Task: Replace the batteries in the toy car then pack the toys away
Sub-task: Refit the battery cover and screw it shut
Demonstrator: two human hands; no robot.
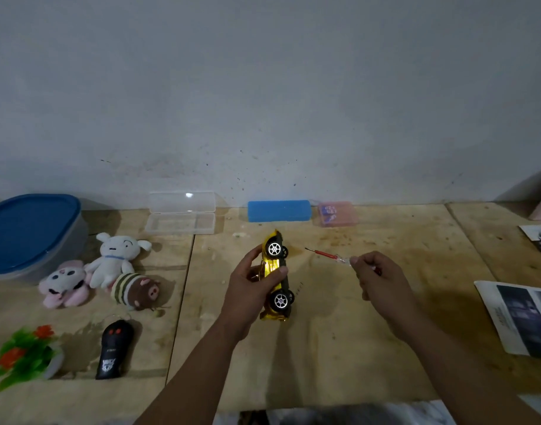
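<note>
My left hand (254,282) grips a yellow toy car (274,265) turned on its side, wheels facing right, above the middle of the wooden table (324,348). To its right, my right hand (376,276) holds a small screwdriver (326,256) with a red shaft and clear handle, tip pointing left toward the car but apart from it. A small pink-tinted box (336,213) with batteries stands at the back by the wall. A black remote control (114,351) lies at the front left.
Three plush toys (110,265) lie at the left. A blue-lidded tub (30,231) stands far left, an open clear case (181,213) and a blue sponge block (279,210) at the back. A plastic plant (24,355) sits front left; printed papers (517,317) lie right.
</note>
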